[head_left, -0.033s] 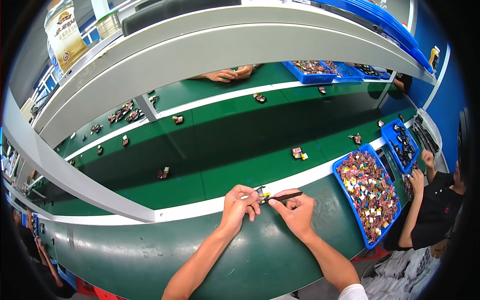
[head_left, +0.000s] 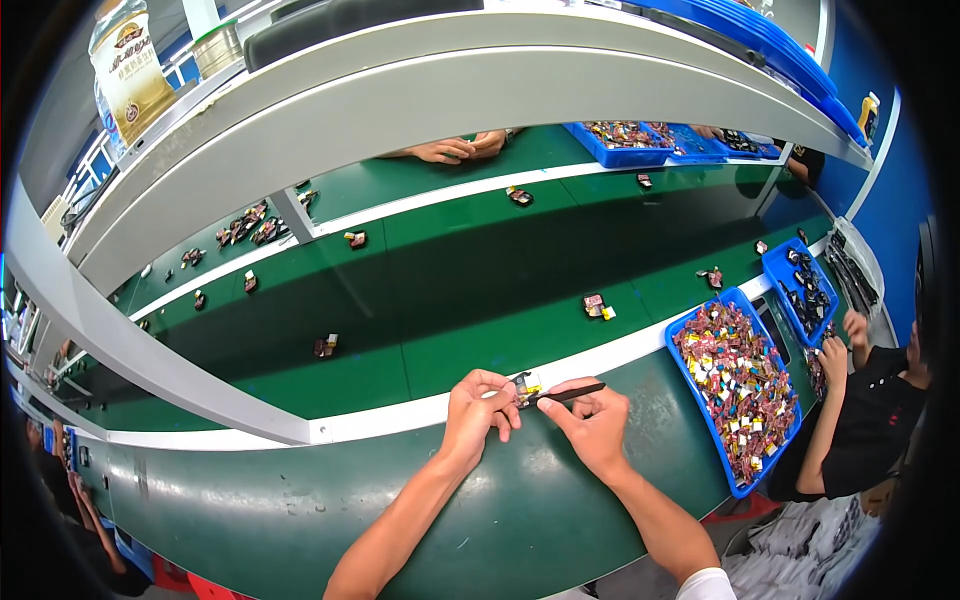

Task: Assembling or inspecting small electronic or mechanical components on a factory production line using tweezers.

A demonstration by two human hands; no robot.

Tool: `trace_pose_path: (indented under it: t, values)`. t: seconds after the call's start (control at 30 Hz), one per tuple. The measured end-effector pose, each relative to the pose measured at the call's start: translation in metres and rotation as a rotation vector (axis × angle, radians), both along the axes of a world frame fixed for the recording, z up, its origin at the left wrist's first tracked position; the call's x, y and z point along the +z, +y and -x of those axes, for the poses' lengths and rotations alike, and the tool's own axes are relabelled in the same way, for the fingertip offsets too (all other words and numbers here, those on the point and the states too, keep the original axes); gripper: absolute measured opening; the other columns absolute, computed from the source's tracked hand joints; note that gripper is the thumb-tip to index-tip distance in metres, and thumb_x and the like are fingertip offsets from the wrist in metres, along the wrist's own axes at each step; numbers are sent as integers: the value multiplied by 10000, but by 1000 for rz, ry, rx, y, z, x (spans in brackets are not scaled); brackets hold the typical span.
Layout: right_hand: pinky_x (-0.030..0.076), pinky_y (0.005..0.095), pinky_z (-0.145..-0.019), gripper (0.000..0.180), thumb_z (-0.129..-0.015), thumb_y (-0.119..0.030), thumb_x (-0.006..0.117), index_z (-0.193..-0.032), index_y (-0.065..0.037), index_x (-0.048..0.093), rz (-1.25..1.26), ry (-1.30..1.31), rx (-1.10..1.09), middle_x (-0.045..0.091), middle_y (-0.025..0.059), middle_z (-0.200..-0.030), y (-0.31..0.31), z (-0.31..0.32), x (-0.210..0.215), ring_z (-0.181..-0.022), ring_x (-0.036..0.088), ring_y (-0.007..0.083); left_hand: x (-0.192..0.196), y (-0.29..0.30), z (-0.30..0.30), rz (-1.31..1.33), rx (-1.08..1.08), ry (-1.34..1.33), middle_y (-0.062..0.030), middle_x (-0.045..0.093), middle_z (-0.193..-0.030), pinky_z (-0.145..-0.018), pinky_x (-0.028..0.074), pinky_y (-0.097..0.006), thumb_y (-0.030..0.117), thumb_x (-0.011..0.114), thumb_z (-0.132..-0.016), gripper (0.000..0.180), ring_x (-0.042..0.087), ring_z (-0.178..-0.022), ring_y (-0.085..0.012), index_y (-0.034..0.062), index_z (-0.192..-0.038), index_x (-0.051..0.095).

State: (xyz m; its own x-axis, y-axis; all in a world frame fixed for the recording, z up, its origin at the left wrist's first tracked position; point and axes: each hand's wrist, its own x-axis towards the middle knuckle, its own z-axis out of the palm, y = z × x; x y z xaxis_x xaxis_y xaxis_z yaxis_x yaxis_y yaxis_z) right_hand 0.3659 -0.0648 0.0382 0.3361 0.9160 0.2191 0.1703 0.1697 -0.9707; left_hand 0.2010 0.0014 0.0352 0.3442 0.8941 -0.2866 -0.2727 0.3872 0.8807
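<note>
Just over the near white rail, my left hand [head_left: 474, 418] pinches a small electronic part [head_left: 527, 386] with a dark case and yellow and white bits. The fingertips cover some of it. My right hand [head_left: 592, 424] grips a slim black tool [head_left: 574, 394], pen-like in shape, perhaps tweezers. Its tip points left and meets the lower side of the part, though whether it touches cannot be made out. Both hands are close together above the front edge of the green bench [head_left: 300, 500].
A blue tray [head_left: 742, 490] heaped with small wired parts stands to the right, a smaller blue tray [head_left: 826, 318] beyond it. Similar parts [head_left: 597, 306] lie spaced along the green belt [head_left: 470, 290]. A grey shelf beam [head_left: 450, 85] crosses overhead. A co-worker [head_left: 860, 410] sits at right.
</note>
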Motion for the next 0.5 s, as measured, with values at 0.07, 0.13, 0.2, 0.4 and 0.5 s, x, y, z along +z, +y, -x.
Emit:
trace_pose_path:
  t: [0.07,0.13,0.2,0.4,0.5]
  values:
    - [346,168,-475,169,-801,64,778,-938,34,683,26,38,13,684,11,-750,1,-2,-2,-553,480,-13,0,0,0,1,-11,-3,-120,600,-804,-392,433,-246,43,617,-945,112,615,-559,-163,-28,-951,531]
    - [498,191,-598,168,-810,89,757,-950,58,669,11,310,16,713,80,-839,4,-5,-7,-693,637,65,2,0,-3,1,-32,-10,-121,602,-805,-399,443,-248,49,621,-948,118,621,-565,-167,-28,-955,532]
    - [501,193,-617,168,-812,81,765,-949,58,671,52,328,39,722,86,-844,5,-6,-5,-726,652,70,1,0,-1,-2,-32,-14,-122,608,-800,-405,447,-247,54,620,-952,118,623,-569,-165,-31,-960,538]
    - [507,193,-634,165,-811,77,771,-946,57,676,112,303,67,733,101,-862,5,-7,-9,-749,667,79,2,-2,-1,36,-41,-35,-119,612,-779,-422,457,-246,60,617,-959,112,626,-577,-160,-29,-960,550]
    - [519,199,-641,165,-811,79,769,-945,58,676,132,313,76,735,110,-868,5,-10,-6,-754,677,89,2,-1,-1,34,-47,-28,-119,612,-778,-421,455,-245,63,618,-960,116,627,-579,-162,-32,-966,551]
